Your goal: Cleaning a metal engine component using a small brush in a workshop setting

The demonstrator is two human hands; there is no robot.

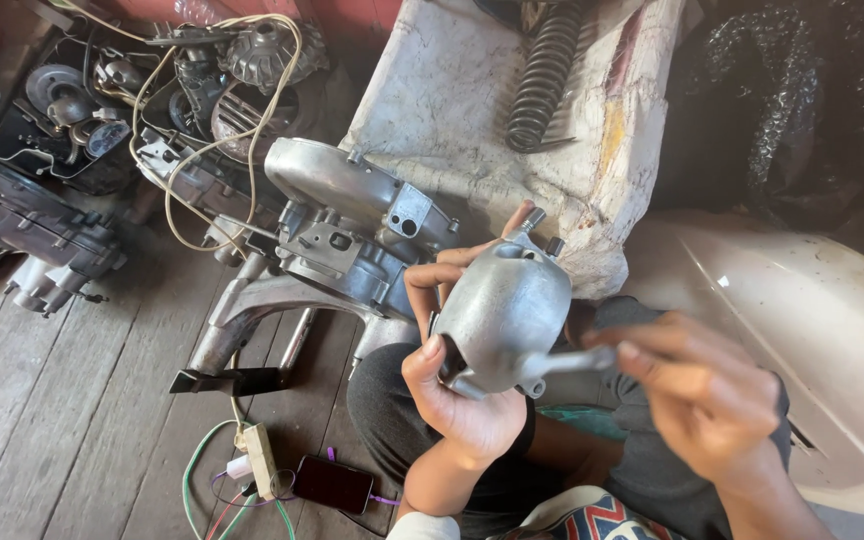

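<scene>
Engine parts [72, 110] crowd the far left of the wooden floor [62, 420]: dark casings, round covers and a cream cable [167, 170] looping over them. Below these, near the bottom edge, a small power strip [260, 458] lies on the planks with green and red wires running off it, and a dark phone [333, 484] lies just beside it, plugged into a purple lead.

Next to the right stands a large silver engine case [352, 235], its long arm reaching down toward the floor, with a black bracket [232, 380] at the foot of that arm. Behind it sits a pale, stained block [452, 100] with a black coil spring [544, 75] lying on top.

At centre, the left hand [462, 395] is clamped on a rounded grey metal housing [502, 310], thumb pressed on its near side and fingers wrapped behind it. The housing is held up in the air above the person's lap, just in front of the engine case, with short studs sticking out of its top.

The right hand [702, 395] is blurred; its fingers are pinched on a short metal stub [577, 360] that juts from the housing's lower right.

Farthest right, a cream body panel [832, 330] curves past the knee.
</scene>
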